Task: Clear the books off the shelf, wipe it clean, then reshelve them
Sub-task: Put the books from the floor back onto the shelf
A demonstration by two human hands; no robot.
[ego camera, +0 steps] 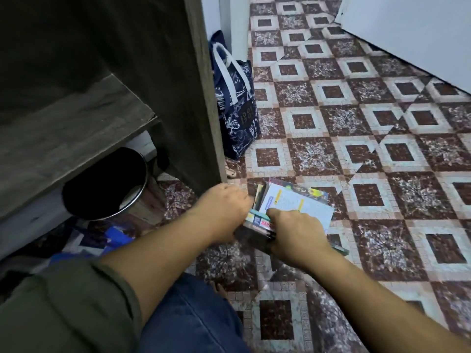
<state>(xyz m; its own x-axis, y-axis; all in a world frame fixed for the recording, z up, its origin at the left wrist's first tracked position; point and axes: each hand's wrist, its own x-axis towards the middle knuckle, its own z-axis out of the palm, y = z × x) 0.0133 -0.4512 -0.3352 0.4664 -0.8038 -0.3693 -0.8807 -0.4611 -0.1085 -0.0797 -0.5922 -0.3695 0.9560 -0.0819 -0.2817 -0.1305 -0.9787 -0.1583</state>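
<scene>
The stack of books (300, 203) lies on the floor (397, 250) between both hands. The left hand (224, 207) clasps its left side and the right hand (293, 233) curls over its near edge. It is probably heavy and stiff, with glossy covers apt to slide, so squeeze it low from both sides. The shelf's side panel (201, 98) stands just beyond the left hand, and open floor lies right of the right hand.

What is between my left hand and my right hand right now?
The stack of books on the floor, in the head view; left hand holds its left side, right hand its near edge.
</scene>
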